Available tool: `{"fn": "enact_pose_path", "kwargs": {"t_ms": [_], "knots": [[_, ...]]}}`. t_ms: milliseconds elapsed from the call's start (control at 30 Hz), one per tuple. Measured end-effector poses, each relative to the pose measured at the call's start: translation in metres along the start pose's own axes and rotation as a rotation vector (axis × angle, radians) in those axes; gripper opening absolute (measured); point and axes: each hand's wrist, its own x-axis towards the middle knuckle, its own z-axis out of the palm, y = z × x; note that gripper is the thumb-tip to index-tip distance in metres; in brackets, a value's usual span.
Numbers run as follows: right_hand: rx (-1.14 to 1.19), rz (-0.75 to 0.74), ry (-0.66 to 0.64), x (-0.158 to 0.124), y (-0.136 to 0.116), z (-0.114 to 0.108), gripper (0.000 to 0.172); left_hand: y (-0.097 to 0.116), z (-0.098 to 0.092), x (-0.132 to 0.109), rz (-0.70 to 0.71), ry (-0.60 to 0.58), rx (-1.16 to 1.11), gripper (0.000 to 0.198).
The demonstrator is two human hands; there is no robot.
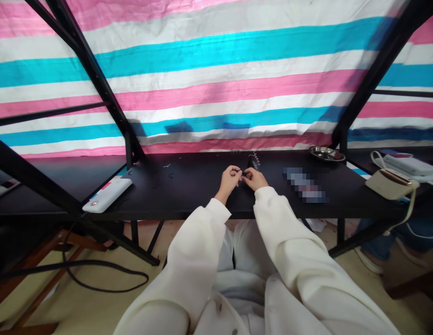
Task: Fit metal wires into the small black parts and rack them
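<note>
Both my hands rest on the black table, close together near its middle. My left hand is curled, fingertips pinched on a small dark piece held between the two hands. My right hand is also curled and pinches the same small piece from the other side. What the piece is I cannot make out. Just behind the hands lies a small pile of dark and silvery parts. My sleeves are white.
A white device with a red button lies at the table's left. A metal dish stands at the back right, a beige pouch with a strap at the far right. Black frame posts rise on both sides. A cable runs on the floor.
</note>
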Motion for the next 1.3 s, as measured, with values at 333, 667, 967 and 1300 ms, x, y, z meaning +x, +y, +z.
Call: {"fn": "enact_pose_path", "kwargs": {"t_ms": [333,667,967,1300], "knots": [[0.010,-0.017,0.009,0.000,0.000,0.000,0.025,0.001,0.001,0.000,-0.026,0.002,-0.004,0.024],[0.177,-0.124,0.061,0.003,0.006,0.007,0.027,-0.010,0.000,0.002,0.005,-0.020,0.171,0.021],[0.278,-0.180,0.053,0.007,0.019,0.023,0.036,-0.008,0.000,0.001,-0.024,0.033,0.356,0.019],[0.242,-0.170,-0.017,0.003,0.008,0.017,0.039,-0.012,-0.014,0.014,-0.127,0.128,0.575,0.015]]}}
